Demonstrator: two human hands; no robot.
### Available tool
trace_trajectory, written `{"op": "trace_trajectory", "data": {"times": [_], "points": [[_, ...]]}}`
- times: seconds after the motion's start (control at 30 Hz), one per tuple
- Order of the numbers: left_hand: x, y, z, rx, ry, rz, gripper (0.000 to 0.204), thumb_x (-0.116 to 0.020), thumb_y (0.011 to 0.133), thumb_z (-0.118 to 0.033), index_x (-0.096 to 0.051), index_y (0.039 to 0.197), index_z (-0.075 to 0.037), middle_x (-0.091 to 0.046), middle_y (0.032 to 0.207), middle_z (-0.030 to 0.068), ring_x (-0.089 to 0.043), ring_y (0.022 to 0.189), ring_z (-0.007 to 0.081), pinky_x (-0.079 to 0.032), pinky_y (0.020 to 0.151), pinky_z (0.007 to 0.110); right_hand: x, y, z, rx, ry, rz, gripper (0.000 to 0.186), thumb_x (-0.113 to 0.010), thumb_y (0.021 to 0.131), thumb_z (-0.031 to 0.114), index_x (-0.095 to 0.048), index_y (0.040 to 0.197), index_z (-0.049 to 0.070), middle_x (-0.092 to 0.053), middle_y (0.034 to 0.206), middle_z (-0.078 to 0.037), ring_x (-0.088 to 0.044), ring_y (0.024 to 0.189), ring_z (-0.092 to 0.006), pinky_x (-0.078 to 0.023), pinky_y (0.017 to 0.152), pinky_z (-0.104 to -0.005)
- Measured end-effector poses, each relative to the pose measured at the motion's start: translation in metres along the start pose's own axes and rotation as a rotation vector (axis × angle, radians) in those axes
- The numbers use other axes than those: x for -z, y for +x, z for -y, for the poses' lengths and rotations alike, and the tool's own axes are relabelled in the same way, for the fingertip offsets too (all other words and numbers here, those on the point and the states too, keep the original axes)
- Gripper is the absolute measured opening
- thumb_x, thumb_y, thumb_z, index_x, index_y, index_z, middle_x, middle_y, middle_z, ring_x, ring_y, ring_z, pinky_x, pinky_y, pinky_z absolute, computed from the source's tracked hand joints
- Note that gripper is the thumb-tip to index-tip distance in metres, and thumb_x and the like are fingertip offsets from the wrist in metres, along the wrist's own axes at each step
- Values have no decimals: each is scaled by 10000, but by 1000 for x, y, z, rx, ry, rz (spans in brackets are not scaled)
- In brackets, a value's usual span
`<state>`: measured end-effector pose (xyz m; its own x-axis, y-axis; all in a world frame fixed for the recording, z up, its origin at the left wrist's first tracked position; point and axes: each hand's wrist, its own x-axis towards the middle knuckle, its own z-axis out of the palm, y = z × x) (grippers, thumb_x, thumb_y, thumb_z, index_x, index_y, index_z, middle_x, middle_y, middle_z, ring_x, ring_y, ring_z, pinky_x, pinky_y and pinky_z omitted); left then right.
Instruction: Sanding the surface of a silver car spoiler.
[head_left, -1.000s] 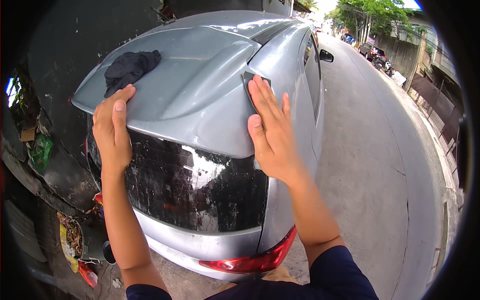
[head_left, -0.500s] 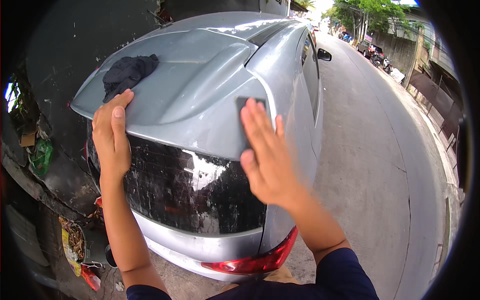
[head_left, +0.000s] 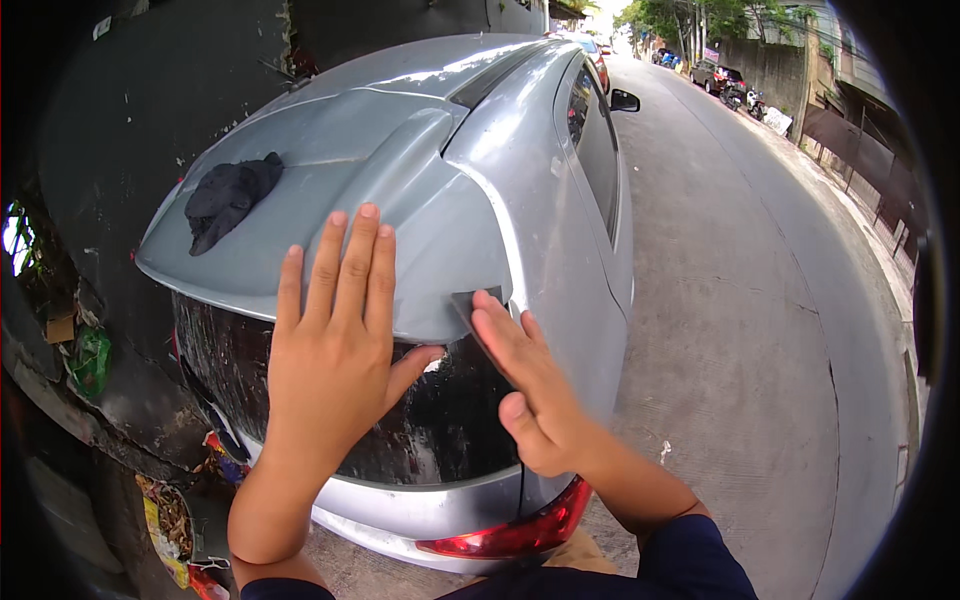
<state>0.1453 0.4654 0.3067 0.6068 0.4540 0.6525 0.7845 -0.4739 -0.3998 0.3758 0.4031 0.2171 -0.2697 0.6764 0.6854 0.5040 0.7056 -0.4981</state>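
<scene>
A silver car [head_left: 540, 190] stands in front of me, with a smooth grey rear spoiler [head_left: 440, 235] above its dark, streaked rear window [head_left: 225, 345]. My left hand [head_left: 335, 350] is open, fingers stretched over the spoiler's rear edge and thumb out to the right; whether the palm touches is hidden. At the spoiler's right rear corner, my right hand [head_left: 535, 385] has a dark grey sheet of sandpaper [head_left: 467, 308] under its straight fingers, tilted with its edge toward the panel. A crumpled dark cloth [head_left: 230, 200] lies on the spoiler's left part.
A dark wall [head_left: 110, 180] runs close along the car's left side. Litter and dry leaves [head_left: 170, 520] lie at the lower left, near a green plastic bag [head_left: 90, 360]. Grey road [head_left: 720, 350] stretches along the right, with parked vehicles [head_left: 718, 78] farther up.
My left hand has moved right from beside the cloth, its fingers now spread upward. My right hand has drawn back with the sandpaper to the spoiler's rear corner. The view has shifted slightly.
</scene>
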Motion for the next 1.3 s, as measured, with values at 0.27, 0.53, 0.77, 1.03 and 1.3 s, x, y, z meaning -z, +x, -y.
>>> {"op": "trace_trajectory", "data": {"times": [0.27, 0.53, 0.77, 1.03, 1.3], "points": [[-26, 55, -59, -106, 160, 118, 998, -793, 876, -499, -464, 1627, 70, -405, 1739, 244, -404, 1616, 356, -303, 1324, 542, 10, -17, 8, -186, 735, -448, 834, -464, 1178, 487, -102, 1782, 40, -153, 1847, -144, -263, 1676, -281, -316, 1317, -521], [-13, 6, -35, -375, 210, 27, 653, -636, 994, -279, -557, 1612, -85, -519, 1684, 132, -464, 1579, 336, -333, 1324, 495, 27, 3, -11, 53, 211, -428, 665, -486, 1176, 363, -354, 1710, -10, -283, 1807, -205, -298, 1668, -355, -266, 1333, -529], [15, -18, 17, 17, -124, -21, 862, -882, 837, -273, -545, 1612, -105, -541, 1661, 104, -506, 1541, 334, -438, 1255, 534, 56, 113, -8, 380, -422, 40, 601, -621, 1036, 147, -522, 1611, 2, -458, 1702, -216, -397, 1591, -466, -330, 1300, -551], [-11, -57, 69, 55, -267, -278, 717, -822, 924, -426, -638, 1502, -44, -641, 1547, 153, -595, 1448, 378, -425, 1227, 544, 61, 139, -26, 373, -284, 168, 700, -604, 821, 28, -586, 1520, 10, -549, 1592, -186, -532, 1457, -399, -361, 1278, -558], [-143, -103, 82, 551, -451, -791, 780, -691, 1045, -268, -346, 1669, 49, -288, 1744, 325, -307, 1615, 496, -221, 1327, 563, 63, 141, -13, 399, -372, 149, 730, -557, 766, 185, -613, 1472, 8, -601, 1536, -177, -524, 1489, -389, -185, 1340, -597]]}}
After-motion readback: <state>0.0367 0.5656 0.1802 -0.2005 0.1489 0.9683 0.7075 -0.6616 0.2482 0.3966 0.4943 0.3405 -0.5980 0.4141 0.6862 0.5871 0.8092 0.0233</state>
